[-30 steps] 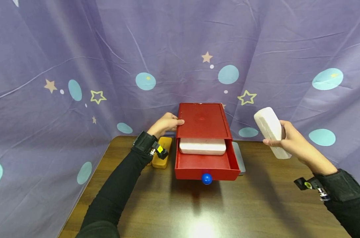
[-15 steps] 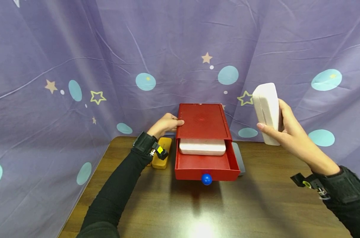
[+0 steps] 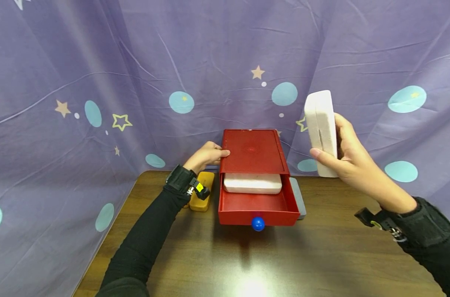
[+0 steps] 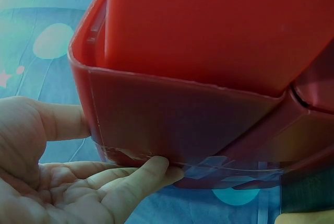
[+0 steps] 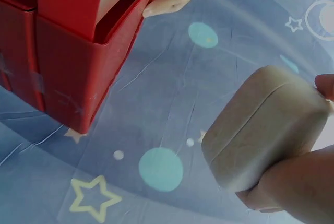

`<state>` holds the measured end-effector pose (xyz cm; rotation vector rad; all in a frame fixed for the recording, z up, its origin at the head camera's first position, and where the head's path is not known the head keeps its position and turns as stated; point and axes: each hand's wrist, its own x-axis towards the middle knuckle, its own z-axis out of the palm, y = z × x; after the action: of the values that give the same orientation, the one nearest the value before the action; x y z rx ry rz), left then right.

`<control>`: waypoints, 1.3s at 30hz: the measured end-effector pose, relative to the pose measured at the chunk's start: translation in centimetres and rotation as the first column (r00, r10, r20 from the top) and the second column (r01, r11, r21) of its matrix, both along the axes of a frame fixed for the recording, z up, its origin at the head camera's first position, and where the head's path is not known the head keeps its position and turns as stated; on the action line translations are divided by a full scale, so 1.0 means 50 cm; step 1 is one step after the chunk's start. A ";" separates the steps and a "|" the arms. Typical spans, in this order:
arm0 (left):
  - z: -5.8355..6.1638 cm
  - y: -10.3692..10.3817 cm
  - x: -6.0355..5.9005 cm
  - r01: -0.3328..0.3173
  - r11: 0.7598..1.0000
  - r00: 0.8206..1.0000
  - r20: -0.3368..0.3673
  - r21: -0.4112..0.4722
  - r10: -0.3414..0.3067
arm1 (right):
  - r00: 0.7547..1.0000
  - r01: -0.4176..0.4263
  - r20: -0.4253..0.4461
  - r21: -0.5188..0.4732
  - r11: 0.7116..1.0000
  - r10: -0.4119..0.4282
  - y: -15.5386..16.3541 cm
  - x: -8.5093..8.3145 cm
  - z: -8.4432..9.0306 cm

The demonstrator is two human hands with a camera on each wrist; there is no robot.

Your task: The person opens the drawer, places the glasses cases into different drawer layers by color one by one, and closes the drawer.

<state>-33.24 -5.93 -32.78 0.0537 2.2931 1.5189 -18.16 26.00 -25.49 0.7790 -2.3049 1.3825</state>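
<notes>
One white case already in open red drawer — right hand grips second white case aloft; left hand, fingers straight, steadies red box.

Drawer front half open from above; white case fills rear; cabinet top overhangs it.

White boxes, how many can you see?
2. One white box is held up in the right hand, above the table. The other white box lies inside the open red drawer, partly under its cabinet, so more could hide there.
</notes>
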 end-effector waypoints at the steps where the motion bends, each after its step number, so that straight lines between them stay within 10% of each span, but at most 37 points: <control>1: 0.000 0.000 0.000 -0.001 1.000 1.000 0.000 0.003 0.001 | 1.000 -0.008 0.001 0.009 1.000 0.008 -0.005 0.000 0.003; 19: 0.000 -0.004 0.002 -0.020 0.999 1.000 -0.002 0.025 0.020 | 0.984 -0.155 0.116 0.211 0.965 0.133 -0.077 -0.005 0.046; 39: 0.004 -0.004 -0.002 -0.014 1.000 1.000 -0.004 -0.018 0.014 | 0.912 -0.394 0.262 0.341 0.853 0.316 -0.147 -0.042 -0.008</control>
<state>-33.34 -6.12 -32.60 0.0352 2.3140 1.5066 -20.24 18.65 -25.90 1.3037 -2.7439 1.1923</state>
